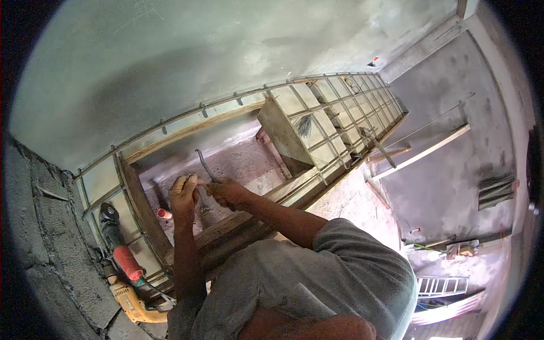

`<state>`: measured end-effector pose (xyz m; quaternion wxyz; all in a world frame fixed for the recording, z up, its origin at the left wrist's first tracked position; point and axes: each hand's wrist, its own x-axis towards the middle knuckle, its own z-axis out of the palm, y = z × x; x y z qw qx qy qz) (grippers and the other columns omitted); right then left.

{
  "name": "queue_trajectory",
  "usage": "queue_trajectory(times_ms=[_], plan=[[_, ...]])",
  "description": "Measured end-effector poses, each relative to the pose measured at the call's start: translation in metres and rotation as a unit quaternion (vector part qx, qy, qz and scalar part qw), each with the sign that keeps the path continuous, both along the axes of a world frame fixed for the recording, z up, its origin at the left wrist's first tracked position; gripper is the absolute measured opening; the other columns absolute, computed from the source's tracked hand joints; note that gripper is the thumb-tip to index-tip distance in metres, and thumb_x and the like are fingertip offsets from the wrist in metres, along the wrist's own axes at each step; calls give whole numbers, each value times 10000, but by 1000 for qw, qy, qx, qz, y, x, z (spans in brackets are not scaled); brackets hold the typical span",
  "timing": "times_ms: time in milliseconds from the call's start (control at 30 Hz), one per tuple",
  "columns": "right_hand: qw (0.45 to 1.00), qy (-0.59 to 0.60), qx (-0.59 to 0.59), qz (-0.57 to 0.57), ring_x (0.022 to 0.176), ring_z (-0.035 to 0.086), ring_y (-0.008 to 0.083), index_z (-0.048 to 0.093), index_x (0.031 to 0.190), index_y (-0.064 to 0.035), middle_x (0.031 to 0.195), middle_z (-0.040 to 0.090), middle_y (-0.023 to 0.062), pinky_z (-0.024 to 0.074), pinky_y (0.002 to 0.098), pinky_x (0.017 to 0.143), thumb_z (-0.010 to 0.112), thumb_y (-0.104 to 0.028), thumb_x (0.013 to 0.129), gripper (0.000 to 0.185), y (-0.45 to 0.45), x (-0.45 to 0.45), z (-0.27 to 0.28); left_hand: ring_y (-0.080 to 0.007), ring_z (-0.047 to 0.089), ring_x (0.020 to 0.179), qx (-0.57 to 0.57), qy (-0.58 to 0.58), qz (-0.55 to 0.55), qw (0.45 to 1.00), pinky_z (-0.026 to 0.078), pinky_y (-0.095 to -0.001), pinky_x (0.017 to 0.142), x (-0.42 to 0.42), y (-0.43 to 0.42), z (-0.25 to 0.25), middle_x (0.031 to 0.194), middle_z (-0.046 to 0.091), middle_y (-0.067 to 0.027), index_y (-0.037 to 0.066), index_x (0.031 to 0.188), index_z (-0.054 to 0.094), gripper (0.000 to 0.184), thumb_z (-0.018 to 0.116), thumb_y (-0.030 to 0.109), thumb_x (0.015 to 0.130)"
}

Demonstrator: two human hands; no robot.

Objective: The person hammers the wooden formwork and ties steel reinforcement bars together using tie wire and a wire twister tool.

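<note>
Working beside a bare wall point(170, 62), bent over a long form point(286, 102) with a grid of bars across its pale panels. Rectangular opening toward the form's left end, edged by a wooden rim point(141, 205). Along the form's left edge lies a grinder point(126, 258), red and black; at the near left corner, a yellow drill point(131, 303).

Both hands meet above the opening. Right hand point(228, 194) closed in a fist round a bent metal bar point(205, 167). Left hand point(183, 192) just beside it, fingers curled in; cannot tell what, if anything, they pinch.

Step in hand, as judged: working the bar between the two hands; whether shaping or fitting, unclear. Next move calls for a firm right grip, left fingers steadying close by.

Bar: long axis slants from the right fist up and leftward toward the far rim, tip crooked to the left. Lower end hidden by the fist.

Smallest: short orange tube point(164, 213) inside the opening, near its left rim.
</note>
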<state>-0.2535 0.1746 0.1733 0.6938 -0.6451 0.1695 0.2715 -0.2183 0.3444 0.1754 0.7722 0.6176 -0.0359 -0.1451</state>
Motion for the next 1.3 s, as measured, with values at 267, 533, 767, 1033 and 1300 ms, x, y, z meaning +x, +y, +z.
queue_trajectory(times_ms=[267, 533, 767, 1033, 1300], plan=[[973, -140, -179, 45, 549, 488, 116, 619, 790, -58, 622, 531, 16, 402, 284, 521, 608, -340, 859, 290, -1, 3, 10, -34, 392, 464, -13, 57, 50, 997, 306, -207, 420, 5, -1, -17, 813, 665, -31, 38, 953, 633, 154, 555, 166, 916], [959, -170, -189, 123, 542, 511, 132, 637, 826, -31, 612, 546, 40, 438, 299, 517, 574, -326, 872, 305, 11, 24, 11, -246, 627, 779, 162, -287, 212, 920, 507, -345, 663, 11, -20, -30, 896, 664, -134, 27, 997, 624, 183, 539, 160, 904], [984, -45, 109, -134, 465, 433, 114, 541, 881, -68, 601, 468, -2, 367, 281, 409, 554, -210, 884, 142, 35, 68, -12, -247, 630, 774, 464, -51, 83, 881, 497, -339, 673, 29, 36, -14, 818, 654, -123, 14, 1104, 617, 274, 601, 192, 896], [978, 16, 203, 48, 493, 412, 87, 519, 888, -90, 637, 454, -29, 346, 249, 425, 580, -275, 908, 195, 88, 90, 7, -21, 406, 564, -125, 56, 176, 975, 337, -198, 480, 13, 53, -14, 733, 577, 43, 24, 1069, 644, 224, 568, 179, 926], [977, 17, 155, 144, 458, 374, 54, 540, 896, -91, 623, 434, -50, 323, 214, 405, 573, -288, 914, 201, 118, 132, 5, -23, 359, 503, -134, 148, 196, 960, 276, -179, 440, 39, 89, -12, 729, 575, 46, 78, 1076, 623, 224, 552, 226, 924]])
